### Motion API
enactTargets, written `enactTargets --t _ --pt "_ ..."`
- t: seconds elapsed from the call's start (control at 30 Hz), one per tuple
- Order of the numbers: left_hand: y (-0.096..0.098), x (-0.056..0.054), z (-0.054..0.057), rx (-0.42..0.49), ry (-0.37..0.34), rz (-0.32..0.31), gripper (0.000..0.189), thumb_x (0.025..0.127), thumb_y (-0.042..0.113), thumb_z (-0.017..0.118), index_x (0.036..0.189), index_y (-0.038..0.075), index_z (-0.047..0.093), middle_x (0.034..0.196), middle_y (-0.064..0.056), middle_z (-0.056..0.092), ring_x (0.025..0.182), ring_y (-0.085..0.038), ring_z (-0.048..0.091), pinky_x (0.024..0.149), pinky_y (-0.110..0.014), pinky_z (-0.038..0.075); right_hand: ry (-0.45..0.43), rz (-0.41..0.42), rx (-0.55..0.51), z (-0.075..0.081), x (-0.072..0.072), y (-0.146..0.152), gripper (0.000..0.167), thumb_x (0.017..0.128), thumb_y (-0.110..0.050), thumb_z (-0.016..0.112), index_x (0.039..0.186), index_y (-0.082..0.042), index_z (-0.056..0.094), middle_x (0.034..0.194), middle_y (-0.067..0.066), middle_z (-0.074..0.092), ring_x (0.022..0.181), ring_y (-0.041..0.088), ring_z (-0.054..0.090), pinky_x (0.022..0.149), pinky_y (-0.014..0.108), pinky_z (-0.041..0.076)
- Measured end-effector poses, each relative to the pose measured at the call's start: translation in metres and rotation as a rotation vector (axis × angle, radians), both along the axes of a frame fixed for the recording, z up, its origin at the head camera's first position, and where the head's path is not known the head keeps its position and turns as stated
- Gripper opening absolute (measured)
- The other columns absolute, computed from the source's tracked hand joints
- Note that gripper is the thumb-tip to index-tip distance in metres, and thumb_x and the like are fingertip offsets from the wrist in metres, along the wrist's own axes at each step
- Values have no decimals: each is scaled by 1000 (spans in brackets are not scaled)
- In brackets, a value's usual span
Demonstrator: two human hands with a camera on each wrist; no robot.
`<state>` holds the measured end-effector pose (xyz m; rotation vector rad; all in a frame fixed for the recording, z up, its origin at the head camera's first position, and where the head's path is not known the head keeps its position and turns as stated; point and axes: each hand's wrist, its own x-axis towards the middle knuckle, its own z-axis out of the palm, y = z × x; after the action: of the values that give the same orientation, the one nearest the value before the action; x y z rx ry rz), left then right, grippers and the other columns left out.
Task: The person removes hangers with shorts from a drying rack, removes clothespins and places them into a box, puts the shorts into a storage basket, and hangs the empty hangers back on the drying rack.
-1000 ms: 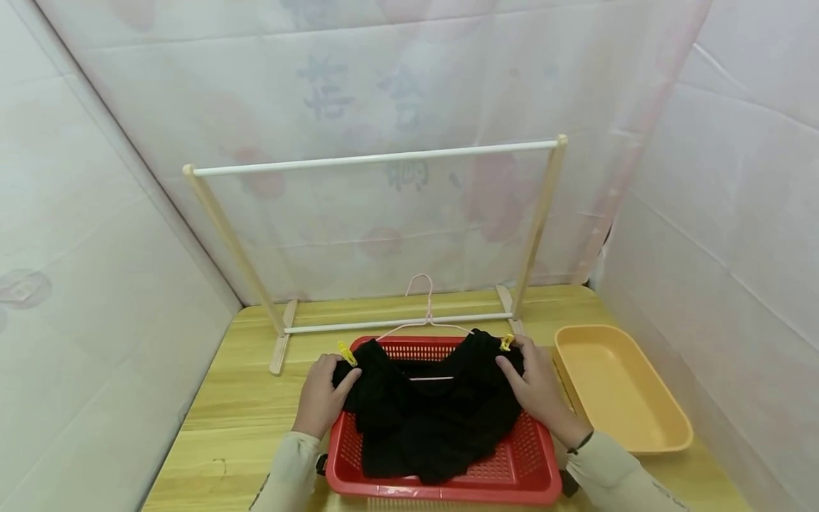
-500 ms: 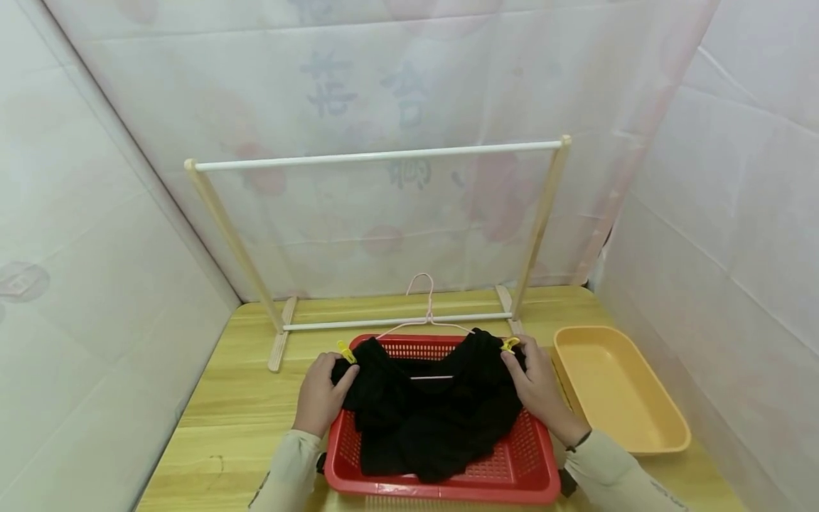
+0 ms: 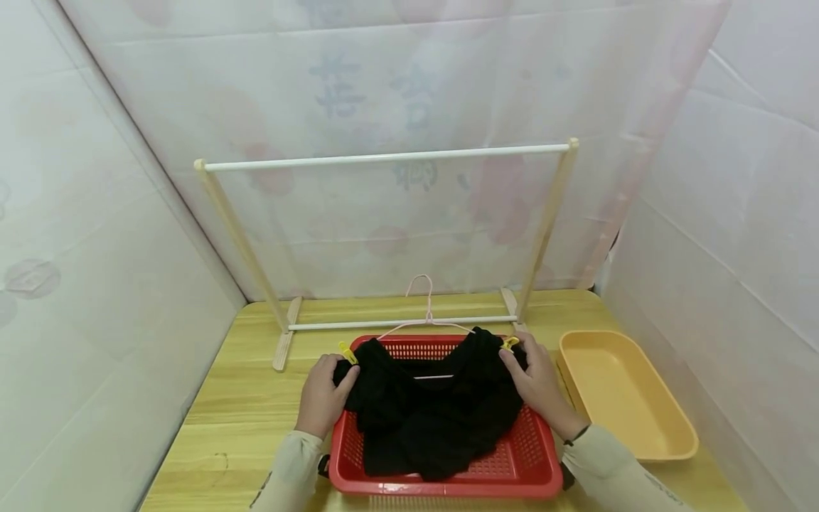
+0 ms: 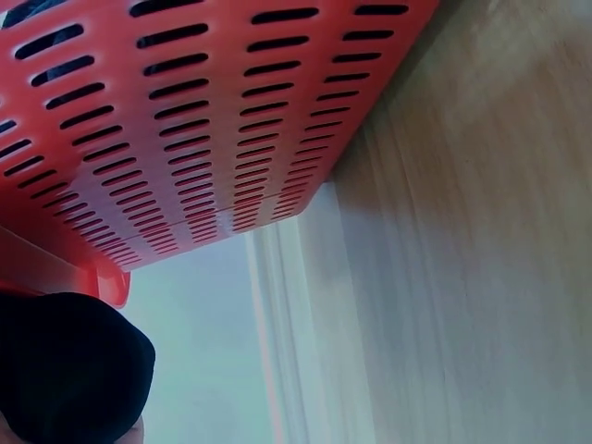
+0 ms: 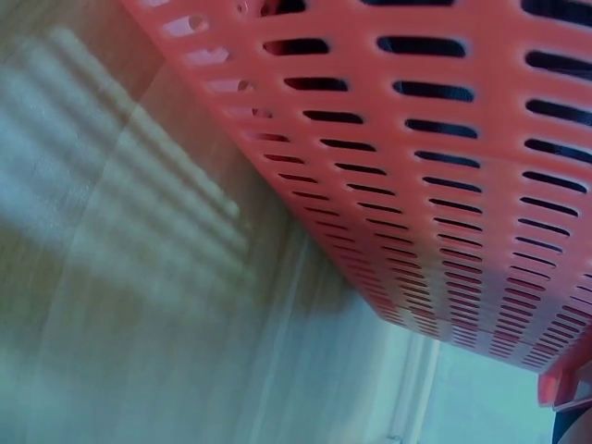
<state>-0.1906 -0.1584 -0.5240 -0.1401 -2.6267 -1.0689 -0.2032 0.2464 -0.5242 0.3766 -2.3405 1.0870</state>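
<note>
Hanger (image 3: 429,321) crosswise, hook (image 3: 431,290) toward rack (image 3: 384,158), left grip (image 3: 322,395), right grip (image 3: 539,384) pinch-tight on black garment (image 3: 441,423)

Black garment (image 3: 441,427), seemingly on pink hanger (image 3: 429,321)

Left hand (image 3: 322,395) is pinching at the left rim of the red basket (image 3: 448,488), thumb pointing inward; right hand (image 3: 539,384) is mirroring it at the right rim; pale-sleeved forearms (image 3: 289,466) are slanting inward, flanking the basket
</note>
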Motion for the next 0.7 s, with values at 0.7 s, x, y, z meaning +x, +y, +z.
enactTargets --t 0.7 --pt "-1 1 -1 27 -12 -7 33 101 41 67 111 10 68 104 -5 65 96 -24 64 93 -49 53 -22 -14 -15 0 3 -1 19 102 -15 66 117 -5 64 87 -1 65 76 11 53 72 21 40"
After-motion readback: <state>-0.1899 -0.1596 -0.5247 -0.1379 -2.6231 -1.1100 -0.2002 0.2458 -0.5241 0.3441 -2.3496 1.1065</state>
